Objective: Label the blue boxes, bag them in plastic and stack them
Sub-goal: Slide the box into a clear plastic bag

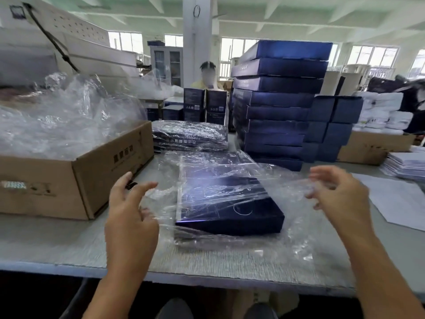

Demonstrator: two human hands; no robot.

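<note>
A flat dark blue box (230, 203) lies on the grey table (69, 245) in front of me, with a clear plastic bag (230, 166) draped loosely over and around it. My left hand (131, 203) hovers at the bag's left edge, fingers spread and loosely bent, fingertips near the film. At the bag's right edge is my right hand (338, 192), blurred, with its fingers spread. Neither hand plainly grips anything. Behind the box lies a low pile of bagged blue boxes (188, 137). A tall stack of bare blue boxes (276, 100) stands at the back right.
An open cardboard carton (76, 180) heaped with clear plastic bags (69, 116) sits at my left. White sheets (400, 199) and a paper stack (407, 164) lie at the right. A person (207, 74) sits across the table behind upright blue boxes (204, 104).
</note>
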